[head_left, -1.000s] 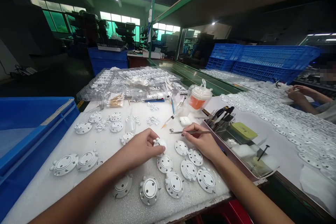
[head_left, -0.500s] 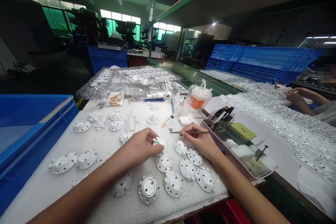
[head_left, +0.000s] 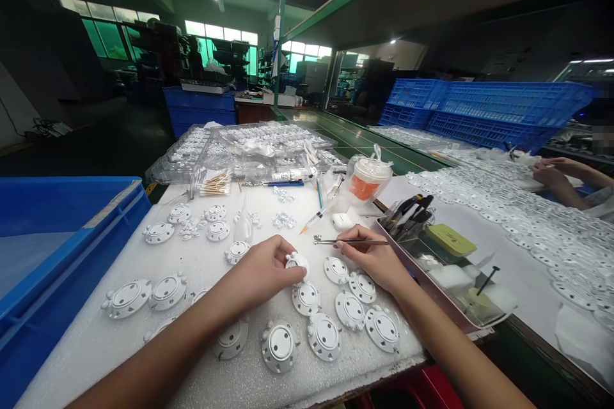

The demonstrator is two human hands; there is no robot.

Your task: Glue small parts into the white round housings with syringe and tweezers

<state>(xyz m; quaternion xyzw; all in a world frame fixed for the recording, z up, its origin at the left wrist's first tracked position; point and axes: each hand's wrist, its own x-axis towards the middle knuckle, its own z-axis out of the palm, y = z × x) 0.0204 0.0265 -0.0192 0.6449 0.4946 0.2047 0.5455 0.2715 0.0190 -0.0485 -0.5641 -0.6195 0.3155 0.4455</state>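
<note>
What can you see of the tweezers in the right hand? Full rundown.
The tweezers are thin, long and metallic-looking, grey with a slight sheen. The right hand pinches them near their middle between thumb and fingers. They lie almost level above the white foam mat, tips pointing toward the person's left, back end reaching toward the metal tray. The tips sit at a few tiny dark bits; whether they grip one is too small to tell.

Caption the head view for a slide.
Left hand pinches a small white round part while right hand holds tweezers over white foam sheet.
</note>
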